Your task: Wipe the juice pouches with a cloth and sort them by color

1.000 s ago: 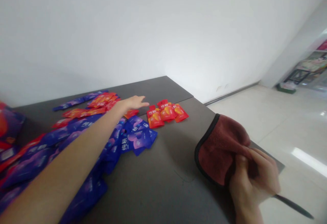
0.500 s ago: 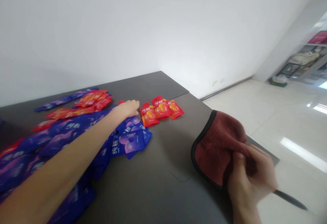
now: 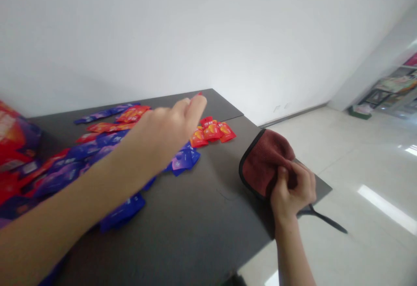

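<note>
My left hand [image 3: 172, 125] is raised over the table with its fingers closed. A small red tip, apparently of a red packet [image 3: 200, 93], sticks out past the fingers; the rest is hidden. Below and beyond it lie several red packets with orange fruit pictures [image 3: 212, 130]. Blue packets [image 3: 182, 161] spread under and beside my left arm, which covers part of them. On the right, my right hand [image 3: 293, 186] pinches a reddish-brown cloth piece [image 3: 260, 164] with black edging, held up at the table's right edge. A black strap-like strip [image 3: 329, 221] shows beside that hand.
The dark grey table [image 3: 182, 234] stands against a white wall [image 3: 163, 29]. More red packets [image 3: 133, 114] lie toward the back left, and a larger red and blue bag [image 3: 13, 134] stands at far left. Pale floor tiles [image 3: 352, 155] and shelves [image 3: 391, 86] are to the right.
My left hand has lifted from the packets, up and toward the camera, with a red bit at its fingertips. My right hand still pinches the cloth and appears slightly further left and higher.
</note>
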Available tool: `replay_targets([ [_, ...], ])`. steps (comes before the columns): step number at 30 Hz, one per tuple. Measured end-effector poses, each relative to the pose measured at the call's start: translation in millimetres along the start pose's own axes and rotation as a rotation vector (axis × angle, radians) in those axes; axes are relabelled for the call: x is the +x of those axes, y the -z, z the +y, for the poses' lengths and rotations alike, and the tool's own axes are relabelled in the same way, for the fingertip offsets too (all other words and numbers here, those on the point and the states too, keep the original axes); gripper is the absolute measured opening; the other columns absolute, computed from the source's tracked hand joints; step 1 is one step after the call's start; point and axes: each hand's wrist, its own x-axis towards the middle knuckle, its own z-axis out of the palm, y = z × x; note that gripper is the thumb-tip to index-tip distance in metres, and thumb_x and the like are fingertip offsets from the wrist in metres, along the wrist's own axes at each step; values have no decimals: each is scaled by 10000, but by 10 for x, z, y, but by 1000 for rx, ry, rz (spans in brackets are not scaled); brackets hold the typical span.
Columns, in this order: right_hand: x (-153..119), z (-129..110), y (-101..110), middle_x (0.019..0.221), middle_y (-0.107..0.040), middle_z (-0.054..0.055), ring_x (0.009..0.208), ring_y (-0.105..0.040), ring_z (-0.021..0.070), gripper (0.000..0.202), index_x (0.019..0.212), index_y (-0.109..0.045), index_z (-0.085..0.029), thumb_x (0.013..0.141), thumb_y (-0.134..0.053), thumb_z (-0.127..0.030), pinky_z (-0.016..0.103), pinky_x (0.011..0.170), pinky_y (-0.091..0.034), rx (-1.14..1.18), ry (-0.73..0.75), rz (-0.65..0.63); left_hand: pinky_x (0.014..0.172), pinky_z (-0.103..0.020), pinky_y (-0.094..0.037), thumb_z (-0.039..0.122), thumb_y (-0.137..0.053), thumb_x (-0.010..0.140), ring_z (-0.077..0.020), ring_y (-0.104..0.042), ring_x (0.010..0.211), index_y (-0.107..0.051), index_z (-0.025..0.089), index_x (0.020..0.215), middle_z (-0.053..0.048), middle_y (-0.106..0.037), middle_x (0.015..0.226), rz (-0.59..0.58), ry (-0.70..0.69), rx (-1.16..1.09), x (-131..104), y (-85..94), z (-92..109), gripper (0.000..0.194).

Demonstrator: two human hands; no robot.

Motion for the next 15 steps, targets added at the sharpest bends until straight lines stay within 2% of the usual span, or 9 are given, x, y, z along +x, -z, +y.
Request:
replay_targets([
  [1, 12, -8, -1, 838, -618, 75, 795, -587, 185, 124, 857, -660, -125, 808, -608, -226, 315, 724, -463, 0, 7, 7, 602, -350, -519, 60, -182, 861, -271, -660, 817, -409, 177, 1300, -155, -604, 1097, 93, -62, -50, -309, 23, 118, 508],
  [3, 40, -39, 2, 827, -618, 76, 801, -589, 198, 130, 856, -664, -124, 804, -605, -227, 332, 731, -465, -2, 20, 25, 524, -292, -513, 100, -248, 845, -254, -665, 846, -458, 221, 1271, -161, -589, 1201, 322, -157, -145, -919, -67, 391, 490],
  [5, 69, -94, 19, 826, -618, 78, 808, -589, 208, 132, 855, -666, -127, 799, -609, -232, 344, 735, -466, 0, 34, 47, 429, -238, -483, 96, -331, 803, -222, -676, 784, -550, 209, 1156, -161, -653, 1100, 411, -191, -185, -1413, -276, 679, 430],
  [7, 91, -179, 55, 836, -618, 83, 819, -589, 217, 141, 857, -665, -130, 800, -609, -247, 355, 741, -466, 8, 50, 61, 426, -223, -503, 54, -389, 745, -203, -682, 709, -596, 176, 1093, -161, -686, 1025, 266, -158, -167, -1726, -511, 933, 422],
  [10, 103, -368, 160, 856, -615, 87, 825, -587, 218, 154, 865, -656, -144, 814, -595, -275, 362, 740, -468, 30, 82, 21, 573, -303, -580, 100, -534, 729, -262, -690, 808, -593, 153, 1150, -174, -681, 1044, 76, -50, -177, -1920, -744, 1141, 428],
  [12, 104, -531, 267, 874, -614, 77, 826, -587, 203, 139, 876, -646, -162, 824, -582, -274, 350, 742, -469, 74, 121, -76, 693, -365, -588, 242, -631, 748, -286, -672, 909, -540, 179, 1243, -153, -671, 1088, 49, -22, -295, -1973, -780, 1116, 507],
  [15, 112, -810, 459, 912, -610, 55, 838, -588, 172, 106, 900, -630, -194, 842, -563, -252, 316, 745, -470, 249, 211, -366, 847, -361, -549, 380, -608, 798, -235, -649, 986, -485, 233, 1307, -78, -667, 1134, 28, -61, -528, -2051, -754, 866, 544],
])
